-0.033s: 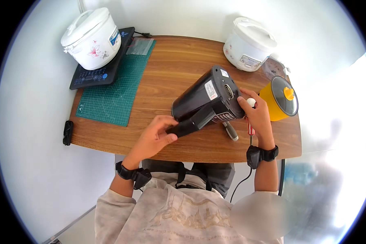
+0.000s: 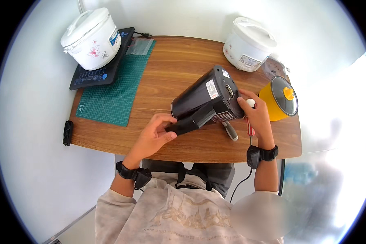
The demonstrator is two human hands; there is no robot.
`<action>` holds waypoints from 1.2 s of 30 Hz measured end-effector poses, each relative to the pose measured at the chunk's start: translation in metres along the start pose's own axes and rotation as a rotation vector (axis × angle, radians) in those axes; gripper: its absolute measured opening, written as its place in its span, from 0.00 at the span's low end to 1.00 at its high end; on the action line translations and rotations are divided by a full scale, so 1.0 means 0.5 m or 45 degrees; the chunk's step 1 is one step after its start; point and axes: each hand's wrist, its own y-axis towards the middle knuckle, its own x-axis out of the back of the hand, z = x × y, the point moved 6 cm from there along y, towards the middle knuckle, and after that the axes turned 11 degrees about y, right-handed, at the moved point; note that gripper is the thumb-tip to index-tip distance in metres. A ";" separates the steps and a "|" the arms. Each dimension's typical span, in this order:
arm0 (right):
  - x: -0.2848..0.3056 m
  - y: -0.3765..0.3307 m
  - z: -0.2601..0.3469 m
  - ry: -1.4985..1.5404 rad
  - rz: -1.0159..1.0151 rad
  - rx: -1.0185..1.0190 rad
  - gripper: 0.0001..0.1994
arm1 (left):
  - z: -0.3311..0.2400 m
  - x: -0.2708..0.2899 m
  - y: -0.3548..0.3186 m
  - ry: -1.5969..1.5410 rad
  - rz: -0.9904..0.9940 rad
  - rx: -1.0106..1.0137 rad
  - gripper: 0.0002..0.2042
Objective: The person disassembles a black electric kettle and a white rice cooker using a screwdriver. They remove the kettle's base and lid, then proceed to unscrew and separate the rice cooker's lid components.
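Note:
A black electric kettle [image 2: 193,96] lies tilted over the middle right of the table, its round connector and base turned up toward the right. Its black handle [image 2: 184,126] points toward the front left. My left hand [image 2: 152,136] is closed at the free end of that handle, thumb on the near side and fingers on the far side. At the base's right edge, my right hand [image 2: 256,114] grips the kettle with its thumb on the base. Beneath the kettle shows a grey-and-black tool handle [image 2: 231,132]. A red-and-white screwdriver handle [image 2: 250,128] lies beside my right wrist, partly hidden.
A yellow pot [image 2: 269,99] with a glass lid stands at right. Behind it are a white rice cooker [image 2: 246,46] and a clear bag [image 2: 273,68]. Another rice cooker [image 2: 94,44] sits on a black induction cooker [image 2: 97,78], over a green cutting mat [image 2: 114,97].
The kettle has turned very slightly, its handle end shifting a little left and away from me with my left hand. My right hand stays on the base.

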 end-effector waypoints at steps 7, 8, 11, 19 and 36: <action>0.006 0.004 -0.036 0.172 0.048 -0.096 0.18 | 0.015 -0.020 0.014 -0.365 -0.028 0.152 0.27; 0.004 0.002 -0.037 0.211 0.048 -0.129 0.18 | 0.008 -0.019 0.010 -0.319 -0.053 0.147 0.26; -0.006 -0.030 -0.053 0.447 0.091 -0.368 0.20 | -0.039 -0.009 0.008 -0.114 -0.136 0.112 0.25; -0.056 -0.078 -0.071 0.775 0.334 -0.503 0.14 | -0.215 0.014 0.025 0.962 -0.615 -0.391 0.26; -0.163 -0.128 -0.088 0.871 0.702 -0.719 0.12 | -0.287 0.016 0.023 0.901 -0.682 -0.909 0.30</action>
